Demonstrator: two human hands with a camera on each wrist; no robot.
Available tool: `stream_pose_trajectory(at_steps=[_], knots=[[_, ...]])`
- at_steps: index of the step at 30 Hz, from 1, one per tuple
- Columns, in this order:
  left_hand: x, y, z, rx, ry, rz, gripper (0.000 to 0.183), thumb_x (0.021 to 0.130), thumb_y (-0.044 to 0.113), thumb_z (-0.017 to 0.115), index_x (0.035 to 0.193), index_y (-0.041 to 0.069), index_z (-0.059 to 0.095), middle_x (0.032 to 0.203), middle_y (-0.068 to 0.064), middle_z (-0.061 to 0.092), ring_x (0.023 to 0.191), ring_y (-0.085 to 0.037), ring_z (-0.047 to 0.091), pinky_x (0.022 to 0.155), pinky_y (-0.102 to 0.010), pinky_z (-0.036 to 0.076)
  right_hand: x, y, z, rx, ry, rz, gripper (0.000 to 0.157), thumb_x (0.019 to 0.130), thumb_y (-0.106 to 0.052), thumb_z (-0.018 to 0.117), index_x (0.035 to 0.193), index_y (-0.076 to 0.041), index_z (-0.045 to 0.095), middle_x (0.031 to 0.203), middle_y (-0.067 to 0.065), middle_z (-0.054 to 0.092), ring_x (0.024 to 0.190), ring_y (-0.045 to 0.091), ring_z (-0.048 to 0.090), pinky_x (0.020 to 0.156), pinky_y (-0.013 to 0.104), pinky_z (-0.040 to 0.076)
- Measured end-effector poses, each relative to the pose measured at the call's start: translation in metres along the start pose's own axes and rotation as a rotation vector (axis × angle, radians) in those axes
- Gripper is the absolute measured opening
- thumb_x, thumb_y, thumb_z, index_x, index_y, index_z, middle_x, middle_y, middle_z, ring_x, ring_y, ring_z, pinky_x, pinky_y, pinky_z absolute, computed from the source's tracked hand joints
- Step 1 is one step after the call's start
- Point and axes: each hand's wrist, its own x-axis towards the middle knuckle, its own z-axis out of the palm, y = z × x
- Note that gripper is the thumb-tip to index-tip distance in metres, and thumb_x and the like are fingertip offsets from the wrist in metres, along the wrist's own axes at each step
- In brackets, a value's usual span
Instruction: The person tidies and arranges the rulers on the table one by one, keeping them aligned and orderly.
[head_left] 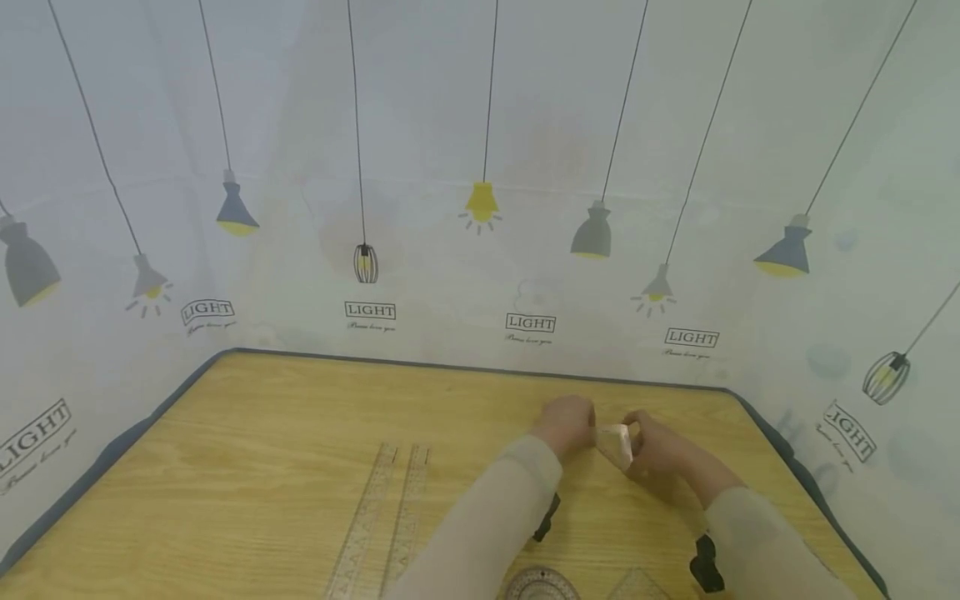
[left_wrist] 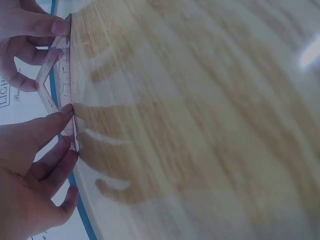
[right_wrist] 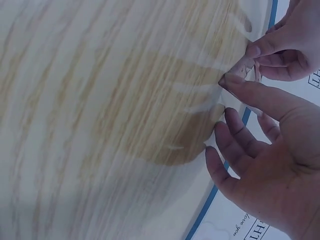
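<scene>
Between my two hands, over the far right part of the table (head_left: 247, 467), is a clear triangular set square (head_left: 622, 446). In the left wrist view, its marked long edge (left_wrist: 67, 75) runs between the hands, and its two shorter sides meet at a corner away from the camera. My left hand (head_left: 567, 421) pinches one end between thumb and fingers. The right hand (head_left: 663, 446) pinches the other end; in the right wrist view its thumb (right_wrist: 245, 87) lies on the corner while the lower fingers spread out.
Two clear rulers (head_left: 358, 529) lie side by side left of my left forearm. A round protractor (head_left: 542, 583) and another clear set square (head_left: 637, 587) lie at the near edge of view. A white curtain (head_left: 450, 275) printed with lamps surrounds the table.
</scene>
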Motion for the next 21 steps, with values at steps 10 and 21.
stream_pose_trajectory(at_steps=[10,21], knots=[[-0.002,0.004,-0.002,-0.047,-0.047,0.011,0.011,0.078,0.016,0.077,0.086,0.015,0.069,0.08,0.008,0.062,0.075,-0.009,0.055,0.075,-0.023,0.048,-0.008,-0.007,-0.003,0.017,-0.014,-0.017,0.064,0.077,0.009,0.071,0.128,0.01,0.033,0.09,0.012,0.065,0.083,0.026,0.062,0.077,0.042,0.053],[-0.006,0.008,-0.004,-0.073,-0.148,-0.005,0.006,0.082,0.019,0.078,0.087,0.018,0.075,0.087,0.009,0.067,0.085,-0.008,0.06,0.081,-0.022,0.049,-0.017,-0.006,-0.003,0.089,-0.003,-0.014,0.047,0.083,0.007,0.067,0.123,0.008,0.044,0.083,0.01,0.068,0.074,0.023,0.065,0.067,0.039,0.055]])
